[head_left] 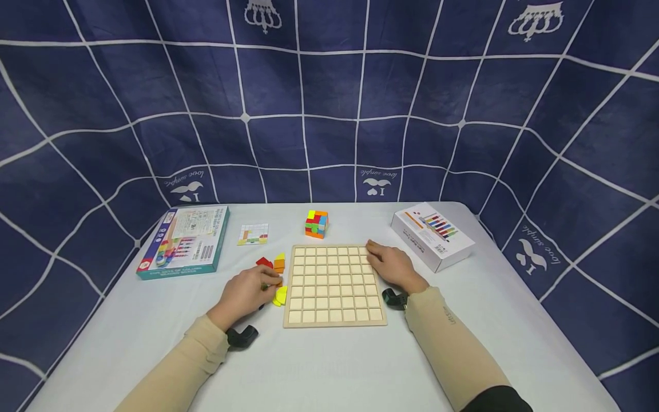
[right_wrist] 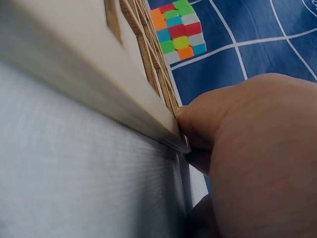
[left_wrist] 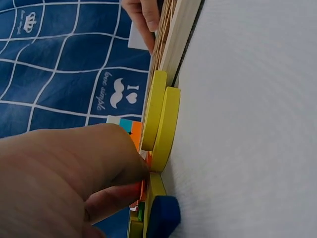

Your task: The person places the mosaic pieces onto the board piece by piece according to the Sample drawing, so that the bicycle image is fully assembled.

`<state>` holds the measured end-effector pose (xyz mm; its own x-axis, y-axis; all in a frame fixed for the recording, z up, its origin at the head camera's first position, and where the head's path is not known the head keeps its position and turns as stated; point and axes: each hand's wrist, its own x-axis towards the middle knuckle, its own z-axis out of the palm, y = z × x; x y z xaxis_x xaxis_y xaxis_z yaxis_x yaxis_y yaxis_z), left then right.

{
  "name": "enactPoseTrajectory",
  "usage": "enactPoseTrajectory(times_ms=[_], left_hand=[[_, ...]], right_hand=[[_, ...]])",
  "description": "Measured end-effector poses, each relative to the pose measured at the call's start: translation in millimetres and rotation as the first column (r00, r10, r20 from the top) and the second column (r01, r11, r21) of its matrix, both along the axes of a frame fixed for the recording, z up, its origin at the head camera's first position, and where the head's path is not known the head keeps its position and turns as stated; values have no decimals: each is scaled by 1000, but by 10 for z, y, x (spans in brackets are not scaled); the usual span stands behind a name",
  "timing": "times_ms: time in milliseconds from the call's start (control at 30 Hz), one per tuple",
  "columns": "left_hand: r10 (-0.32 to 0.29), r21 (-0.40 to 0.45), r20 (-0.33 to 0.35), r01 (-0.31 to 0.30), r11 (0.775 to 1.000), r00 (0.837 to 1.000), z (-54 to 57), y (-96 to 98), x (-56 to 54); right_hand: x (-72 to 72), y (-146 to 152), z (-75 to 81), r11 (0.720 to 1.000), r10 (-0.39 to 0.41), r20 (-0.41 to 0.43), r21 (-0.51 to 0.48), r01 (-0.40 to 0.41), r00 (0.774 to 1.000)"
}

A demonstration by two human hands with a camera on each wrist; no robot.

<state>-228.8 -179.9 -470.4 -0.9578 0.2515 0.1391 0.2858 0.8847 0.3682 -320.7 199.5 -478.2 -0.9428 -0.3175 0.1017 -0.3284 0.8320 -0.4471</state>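
A square wooden grid board (head_left: 334,288) lies in the middle of the table. At its left side, my left hand (head_left: 248,290) reaches with bent fingers into small coloured blocks. Two yellow rounded blocks (left_wrist: 161,116) lean by the board's edge in the left wrist view, with a blue block (left_wrist: 165,216) nearer the camera. Red blocks (head_left: 265,262) and an orange block (head_left: 279,264) sit just beyond the fingers. The left fingertips are hidden behind blocks, and I cannot tell whether they pinch one. My right hand (head_left: 393,266) holds the board's right edge near its far corner, fingertips at the rim.
Behind the board stands a colour-patch cube (head_left: 316,224). To its left lie a small pattern card (head_left: 253,234) and a flat teal-edged box (head_left: 184,242). A white box (head_left: 432,236) sits at the far right. A blue curtain (head_left: 329,103) hangs close behind the table.
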Motion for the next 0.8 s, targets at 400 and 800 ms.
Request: enactPoseTrajectory(times_ms=[400, 800], left_hand=[[-9, 21, 10, 9, 1000, 1000, 5, -29, 3], [-40, 41, -80, 43, 998, 996, 20, -12, -20]], right_hand=[[6, -6, 5, 1000, 0, 14, -9, 0, 1000], [-4, 5, 4, 1000, 2, 15, -7, -2, 1000]])
